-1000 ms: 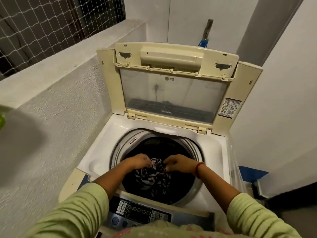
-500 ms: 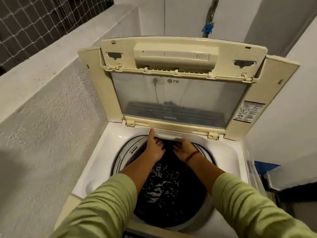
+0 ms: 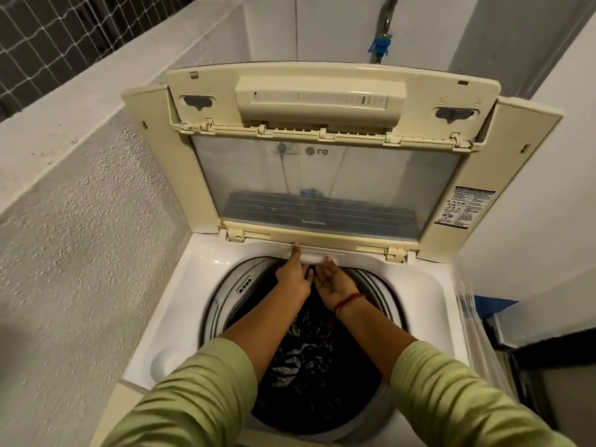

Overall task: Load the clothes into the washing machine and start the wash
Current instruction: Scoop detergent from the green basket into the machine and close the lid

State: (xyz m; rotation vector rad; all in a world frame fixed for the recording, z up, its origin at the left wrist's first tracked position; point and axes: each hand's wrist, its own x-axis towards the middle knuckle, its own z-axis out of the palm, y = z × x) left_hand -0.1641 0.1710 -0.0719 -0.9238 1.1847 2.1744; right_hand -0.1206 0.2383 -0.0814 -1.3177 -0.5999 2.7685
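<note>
The left hand (image 3: 292, 275) lies with its fingers stretched forward, the forefinger touching the small white plastic drawer front (image 3: 317, 257) at the rear rim of the tub opening. The right hand (image 3: 335, 285), palm turned up and a red thread band (image 3: 350, 301) on its wrist, reaches the same piece with straight fingertips; neither hand is curled round anything. Below both wrists the dark clothes with a pale leaf print (image 3: 303, 359) lie inside the drum of the white top-loading washing machine (image 3: 180, 317). Its cream lid with a clear window (image 3: 322, 182) stands upright behind, the LG mark (image 3: 316, 151) showing mirrored through the pane. A black-and-white sticker (image 3: 464, 206) on the lid's right frame is too small to read. A blue tap fitting (image 3: 380, 48) hangs on the wall above.
</note>
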